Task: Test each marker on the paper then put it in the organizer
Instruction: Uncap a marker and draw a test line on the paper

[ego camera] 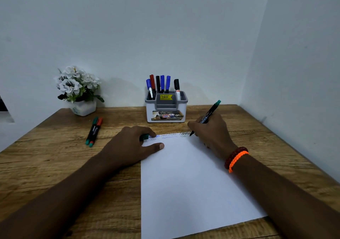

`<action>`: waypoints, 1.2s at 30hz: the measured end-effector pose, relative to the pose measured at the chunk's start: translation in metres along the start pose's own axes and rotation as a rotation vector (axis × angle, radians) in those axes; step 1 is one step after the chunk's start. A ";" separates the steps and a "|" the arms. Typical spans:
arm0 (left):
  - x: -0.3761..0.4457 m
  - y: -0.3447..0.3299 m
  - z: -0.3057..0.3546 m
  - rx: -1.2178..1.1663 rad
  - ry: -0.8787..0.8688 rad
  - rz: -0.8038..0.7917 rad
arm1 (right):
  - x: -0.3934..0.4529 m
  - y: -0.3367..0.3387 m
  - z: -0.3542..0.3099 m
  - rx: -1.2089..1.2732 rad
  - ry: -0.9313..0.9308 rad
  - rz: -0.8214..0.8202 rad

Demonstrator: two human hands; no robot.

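Note:
My right hand (pixel 211 132) grips a black marker with a green end (pixel 209 113), its tip touching the top right of the white paper (pixel 184 180), where several zigzag scribbles run along the top edge. My left hand (pixel 128 145) rests on the paper's top left corner and holds a green cap (pixel 145 137) under its fingers. The grey and white organizer (pixel 166 108) stands behind the paper, with several blue, red and black markers upright in it. Two markers, one green-capped (pixel 91 130) and one red-capped (pixel 96 132), lie side by side on the table to the left.
A white pot of white artificial flowers (pixel 79 89) stands at the back left of the wooden table (pixel 55 156). Walls close in behind and on the right. The table's left edge runs diagonally at the far left.

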State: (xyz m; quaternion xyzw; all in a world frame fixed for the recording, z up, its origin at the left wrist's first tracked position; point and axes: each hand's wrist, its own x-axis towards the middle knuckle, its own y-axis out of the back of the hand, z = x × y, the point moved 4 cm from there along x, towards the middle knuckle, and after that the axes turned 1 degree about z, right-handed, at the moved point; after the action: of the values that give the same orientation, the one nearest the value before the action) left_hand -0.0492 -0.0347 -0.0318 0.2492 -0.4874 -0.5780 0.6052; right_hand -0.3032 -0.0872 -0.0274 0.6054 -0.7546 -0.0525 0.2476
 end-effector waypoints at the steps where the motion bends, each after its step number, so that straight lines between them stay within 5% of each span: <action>1: 0.000 0.000 0.000 0.000 0.000 0.000 | 0.000 0.000 0.000 -0.003 0.001 0.001; 36: -0.001 0.002 0.004 0.006 -0.001 0.007 | -0.003 0.007 -0.006 -0.044 -0.009 0.030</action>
State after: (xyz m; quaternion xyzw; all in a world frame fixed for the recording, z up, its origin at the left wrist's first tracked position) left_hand -0.0514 -0.0322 -0.0283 0.2493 -0.4903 -0.5745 0.6062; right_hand -0.3064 -0.0815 -0.0202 0.5880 -0.7634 -0.0682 0.2585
